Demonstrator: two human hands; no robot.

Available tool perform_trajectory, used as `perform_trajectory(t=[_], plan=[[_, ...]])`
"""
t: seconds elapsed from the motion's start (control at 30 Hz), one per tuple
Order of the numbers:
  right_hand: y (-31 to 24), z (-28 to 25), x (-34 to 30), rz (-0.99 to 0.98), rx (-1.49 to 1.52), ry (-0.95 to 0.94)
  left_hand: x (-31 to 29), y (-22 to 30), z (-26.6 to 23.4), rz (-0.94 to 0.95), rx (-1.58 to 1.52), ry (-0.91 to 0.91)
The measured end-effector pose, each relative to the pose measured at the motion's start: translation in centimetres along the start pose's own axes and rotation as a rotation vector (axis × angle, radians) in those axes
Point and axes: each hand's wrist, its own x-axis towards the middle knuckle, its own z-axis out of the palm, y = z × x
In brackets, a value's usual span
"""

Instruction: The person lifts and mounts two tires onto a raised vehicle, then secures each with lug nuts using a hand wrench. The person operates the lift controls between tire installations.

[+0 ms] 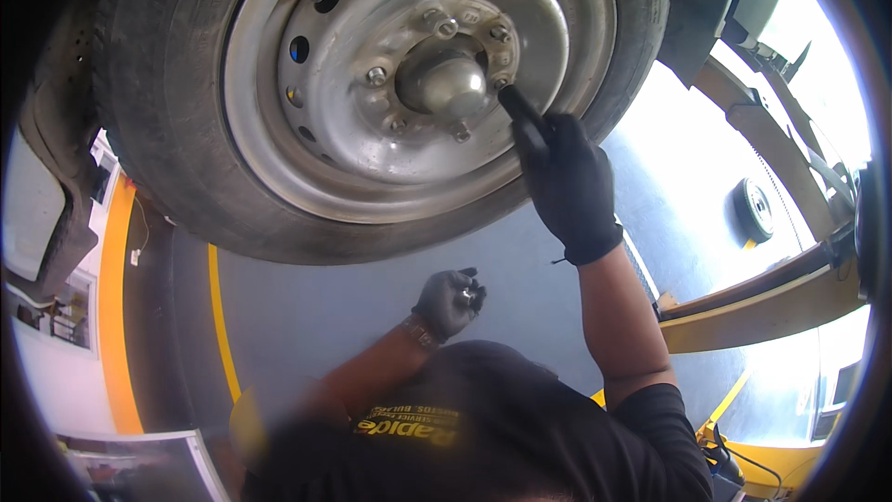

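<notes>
A silver steel wheel (307, 112) with a black tyre (167, 121) fills the upper part of the view. Around its rounded centre cap (451, 88) stand several studs, and some carry shiny nuts. My right hand (571, 181), in a black glove, reaches up to the cap's right side. From its closed fingers a dark, finger-thick cylinder (522, 116) points at a stud; whether this is a tool or a gloved finger is unclear. Below the tyre, my gloved left hand (448, 305) lies palm up. Its fingers curl around a small shiny metal piece, apparently a lug nut (466, 296).
Dark bodywork of a raised vehicle surrounds the tyre. A tan lift arm (762, 311) crosses at the right. Farther off, another wheel (754, 209) rests on the grey floor (316, 302). An orange post (121, 307) and a yellow floor line (219, 325) are at left.
</notes>
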Motion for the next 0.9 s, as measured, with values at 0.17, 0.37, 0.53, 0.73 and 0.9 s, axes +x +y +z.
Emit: perform_trajectory(t=[0.17, 0.37, 0.53, 0.73, 0.9], plan=[[-0.5, 1.4, 0.4, -0.045, 0.003, 0.211, -3.7, 2.2, 2.9, 0.093, 0.126, -0.182], [-2.5, -0.2, -1.2, 0.109, -0.136, 0.315, -9.8, 4.3, 5.2, 0.294, 0.449, -0.506], [-5.2, -3.2, -8.0, 0.017, 0.632, 0.095, -12.5, 7.0, 5.0, 0.62, 1.111, -0.551], [-7.3, -1.4, -12.8, -0.066, 0.569, -0.045, -14.1, 7.1, 6.8, 0.349, 0.353, -0.557], [-9.6, -0.4, -13.9, 0.005, 0.484, 0.038, -11.3, 8.5, 5.6, 1.219, 1.146, -0.727]])
